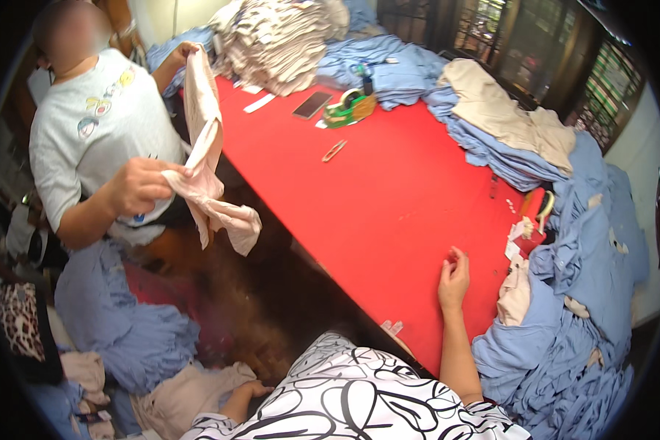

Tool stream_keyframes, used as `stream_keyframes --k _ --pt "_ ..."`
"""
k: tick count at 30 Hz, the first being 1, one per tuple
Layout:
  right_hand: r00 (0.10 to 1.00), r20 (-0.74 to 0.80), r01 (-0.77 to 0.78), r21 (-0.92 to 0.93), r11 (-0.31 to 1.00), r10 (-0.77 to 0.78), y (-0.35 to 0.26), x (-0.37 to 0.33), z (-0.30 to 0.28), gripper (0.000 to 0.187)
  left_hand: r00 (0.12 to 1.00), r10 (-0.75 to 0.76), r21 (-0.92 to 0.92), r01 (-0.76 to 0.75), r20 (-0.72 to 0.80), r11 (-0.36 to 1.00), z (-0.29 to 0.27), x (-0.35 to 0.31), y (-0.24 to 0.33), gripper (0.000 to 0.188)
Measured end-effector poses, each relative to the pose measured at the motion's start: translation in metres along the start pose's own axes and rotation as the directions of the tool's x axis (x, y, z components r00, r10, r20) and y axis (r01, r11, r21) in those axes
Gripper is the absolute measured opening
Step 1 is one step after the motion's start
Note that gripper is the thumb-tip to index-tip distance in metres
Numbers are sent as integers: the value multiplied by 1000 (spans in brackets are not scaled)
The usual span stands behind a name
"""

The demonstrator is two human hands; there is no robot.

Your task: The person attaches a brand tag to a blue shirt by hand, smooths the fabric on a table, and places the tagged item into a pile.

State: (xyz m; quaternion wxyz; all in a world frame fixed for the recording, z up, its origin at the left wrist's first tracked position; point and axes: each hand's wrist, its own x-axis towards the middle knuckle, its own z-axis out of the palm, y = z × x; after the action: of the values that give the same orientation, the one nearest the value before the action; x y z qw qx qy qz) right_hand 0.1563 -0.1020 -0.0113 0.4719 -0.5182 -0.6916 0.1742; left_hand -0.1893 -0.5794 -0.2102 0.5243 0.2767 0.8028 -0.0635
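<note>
Red table [389,213] serves as reference for all positions. Beige cloth [191,396] lies off the table, beyond its slanting left edge and low in the view, heaped close to blue garments [139,337]. The wearer's left hand [254,389] is at the cloth's right end, also outside that edge; its fingers are largely hidden, so grip and degree of opening cannot be told. The right hand [455,279] is above the near right part of the table, fingers loosely curled and half open, with nothing in it; contact with the surface cannot be confirmed. Red surface extends from the right hand across to the snips [334,151] mid-table, with the phone [312,105] and green tape dispenser [350,110] toward the far edge. Blue cloth heaps [587,257] bound the table's right edge, just beside the right forearm. Dark floor [271,293] shows between the table's left edge and the blue garments. Across that edge stands a co-worker [110,125], both hands holding up a pale pink garment [205,147].
</note>
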Motion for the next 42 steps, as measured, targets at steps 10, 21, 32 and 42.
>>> stream_keyframes --k 10,21,32,42 --pt "987 -63 -137 182 974 151 17 -2 -21 19 -6 787 331 -909 -616 253 -170 -105 366 11" --pt "966 -75 -233 153 960 246 -9 -60 -60 15 -90 950 621 -775 -299 122 -141 -36 516 48" --pt "988 -131 -67 96 993 80 -2 -73 -70 14 245 933 523 -776 -265 352 -132 -95 520 49" --pt "974 -225 9 31 999 -2 1 -72 -60 14 322 921 531 -753 -221 390 -130 -77 518 50"
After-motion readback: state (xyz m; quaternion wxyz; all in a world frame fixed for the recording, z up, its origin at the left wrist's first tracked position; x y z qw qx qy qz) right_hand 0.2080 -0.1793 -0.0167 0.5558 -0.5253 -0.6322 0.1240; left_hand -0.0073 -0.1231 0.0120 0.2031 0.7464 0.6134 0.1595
